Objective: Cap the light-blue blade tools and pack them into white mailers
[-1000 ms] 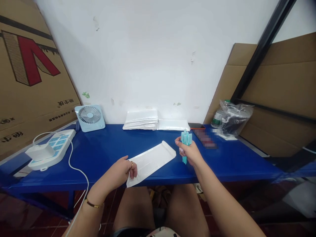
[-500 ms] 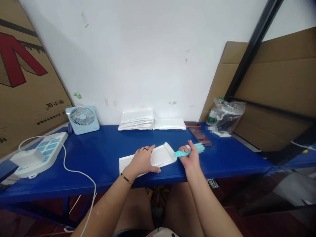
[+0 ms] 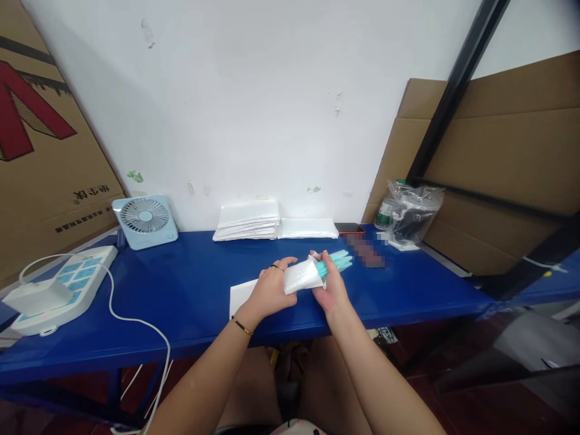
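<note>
A white padded mailer (image 3: 301, 278) is held just above the front of the blue table, its left end showing past my wrist. My left hand (image 3: 268, 291) is closed around its middle, thumb below and fingers on top. Several slim turquoise sticks (image 3: 341, 261) in a bundle stick out of the mailer's right-hand mouth, their left ends inside it. Closed around the sticks and the mouth's edge is my right hand (image 3: 333, 287). What the sticks are exactly I cannot make out.
Behind, stacked white mailers (image 3: 247, 221) and a lower pile (image 3: 308, 228) lie against the wall. A phone (image 3: 350, 228), a bottle (image 3: 385, 214) and a plastic bag (image 3: 413, 211) are at right. At left stand a blue fan (image 3: 145, 221) and a power strip (image 3: 86, 284) with a white cable (image 3: 140, 320).
My right hand has moved left with the turquoise sticks, and their left ends have gone into the mailer's mouth. The mailer's right part is now lifted and bulging around them.
</note>
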`<action>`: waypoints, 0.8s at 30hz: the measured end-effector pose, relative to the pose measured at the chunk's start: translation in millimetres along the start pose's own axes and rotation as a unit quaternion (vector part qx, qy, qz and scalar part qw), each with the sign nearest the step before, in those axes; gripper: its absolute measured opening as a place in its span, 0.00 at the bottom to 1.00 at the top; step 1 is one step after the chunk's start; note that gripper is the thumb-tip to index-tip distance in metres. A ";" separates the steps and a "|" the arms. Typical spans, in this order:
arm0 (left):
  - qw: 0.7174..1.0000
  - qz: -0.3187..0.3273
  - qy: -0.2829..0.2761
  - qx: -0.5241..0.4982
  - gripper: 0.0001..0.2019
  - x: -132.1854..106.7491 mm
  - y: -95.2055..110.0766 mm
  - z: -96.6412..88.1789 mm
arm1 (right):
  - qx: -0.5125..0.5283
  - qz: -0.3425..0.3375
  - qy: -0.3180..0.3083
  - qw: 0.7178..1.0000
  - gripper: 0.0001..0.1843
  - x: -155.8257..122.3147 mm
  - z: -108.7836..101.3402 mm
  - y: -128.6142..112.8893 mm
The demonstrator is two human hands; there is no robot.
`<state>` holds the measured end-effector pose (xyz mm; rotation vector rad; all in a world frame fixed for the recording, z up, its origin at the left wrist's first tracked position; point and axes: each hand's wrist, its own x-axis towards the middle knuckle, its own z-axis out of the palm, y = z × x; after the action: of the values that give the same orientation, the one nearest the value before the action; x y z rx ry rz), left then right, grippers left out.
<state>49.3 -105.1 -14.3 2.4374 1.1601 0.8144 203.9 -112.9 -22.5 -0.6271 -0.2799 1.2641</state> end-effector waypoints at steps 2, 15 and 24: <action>1.000 -0.001 0.017 -0.022 0.35 5.4 -2.8 1.9 | -0.059 -0.012 -0.022 0.998 0.16 -4.4 10.2 1.7; 0.966 -0.050 0.254 0.023 0.44 28.4 22.5 0.8 | -0.331 -0.179 -0.138 0.916 0.19 -5.9 95.1 -23.4; 0.963 -0.009 0.224 -0.147 0.29 57.4 12.1 -36.6 | -0.579 -0.173 -0.292 0.741 0.23 -4.8 124.8 -98.3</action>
<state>63.2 -66.0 41.0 2.0533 1.1021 1.4717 215.3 -98.2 135.4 -1.1280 -1.7265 0.7626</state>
